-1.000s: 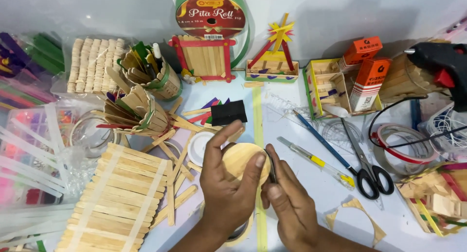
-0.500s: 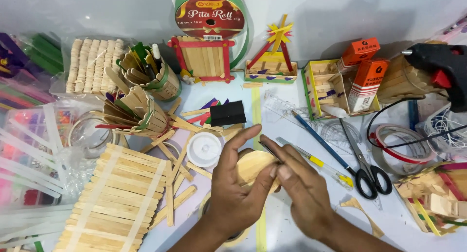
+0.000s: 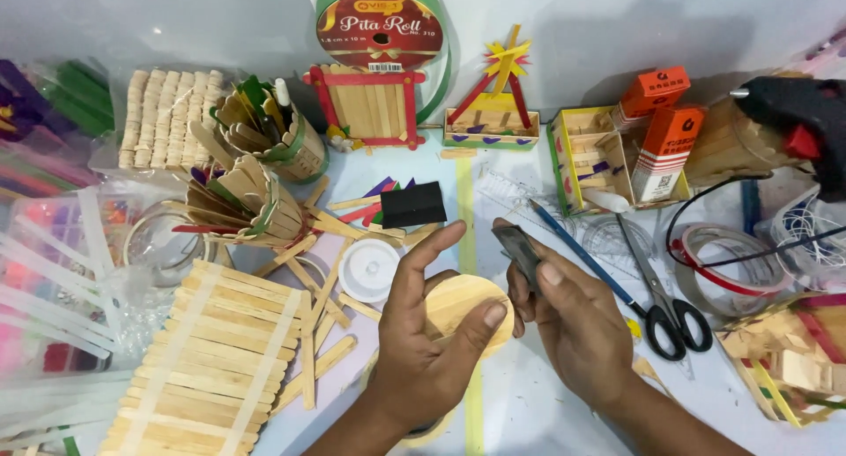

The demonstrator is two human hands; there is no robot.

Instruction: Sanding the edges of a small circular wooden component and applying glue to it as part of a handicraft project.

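Note:
My left hand (image 3: 423, 341) holds a round pale wooden disc (image 3: 463, 302) between thumb and fingers, low in the middle of the view. Next to it on the right, my right hand (image 3: 577, 319) grips a small dark tool with a metal end (image 3: 518, 249), its tip pointing up and left, just above the disc's right edge. A white round lid (image 3: 368, 269) and loose craft sticks (image 3: 322, 284) lie immediately left of my left hand. A raft of glued craft sticks (image 3: 207, 359) lies at the lower left.
Black-handled scissors (image 3: 661, 306), a blue pencil (image 3: 577, 253), tape rolls (image 3: 718, 266) and a black glue gun (image 3: 797, 126) lie on the right. Stick-built holders (image 3: 251, 200), small stick models (image 3: 366, 103), a green ribbon reel (image 3: 381, 24) and orange boxes (image 3: 665, 148) line the back.
My right hand has lifted off the disc and now shows the dark tool raised above its right edge. My left hand's fingers have opened upward around the disc.

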